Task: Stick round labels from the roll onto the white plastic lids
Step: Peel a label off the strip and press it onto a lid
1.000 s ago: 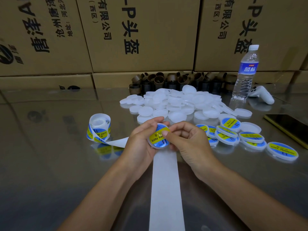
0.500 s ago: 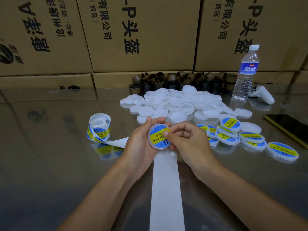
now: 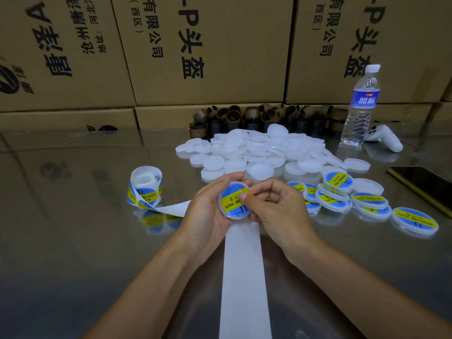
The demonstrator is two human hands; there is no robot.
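White plastic lid (image 3: 234, 216), light, stiff, probably slick, best held by the rim: left hand (image 3: 208, 211) cups it, right hand (image 3: 276, 211) pinches its three-o'clock edge; roll (image 3: 146, 189) lies at nine o'clock.

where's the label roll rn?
Head view: the white roll of blue-and-yellow round labels stands on the reflective table, left of the left hand.

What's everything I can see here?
Boxes: several, brown, behind table.
Table: one, shiny grey.
Rings: many, brown, at back.
Plain lids: heap, white, centre.
Labelled lids: several, blue-yellow, right of hands.
Held lid: one, labelled, in both hands.
Roll: one, blue-yellow, left.
Strip: one, white, from roll toward viewer.
Bottle: one, clear, back right.
Controller: one, white, beside bottle.
Phone: one, dark, right edge.
Left hand: grips held lid.
Right hand: thumb on held lid.
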